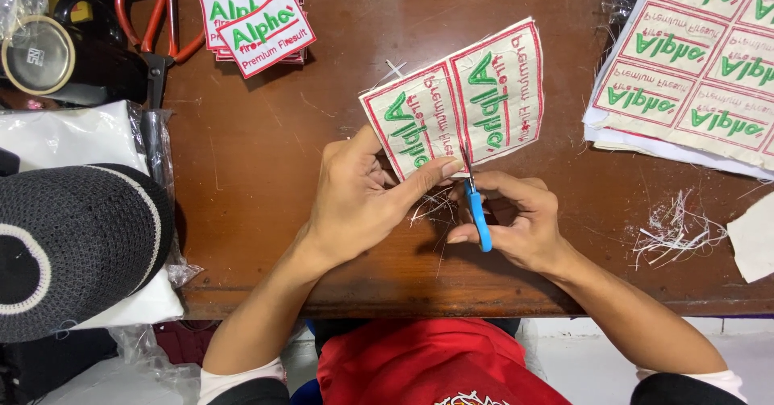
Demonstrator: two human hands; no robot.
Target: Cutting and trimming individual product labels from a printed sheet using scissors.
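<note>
Left hand (355, 203): pinches the lower edge of the patch strip (455, 99), raised over the bench (266, 171) middle.
Patch strip: probably light, floppy cloth; best gripped beside the seam.
Right hand (516, 220): closed around blue snips (478, 216), at the strip's lower edge.

red-handled scissors (153, 18), black cap (72, 244), patch stack (258, 18), thread scraps (669, 232)
</note>
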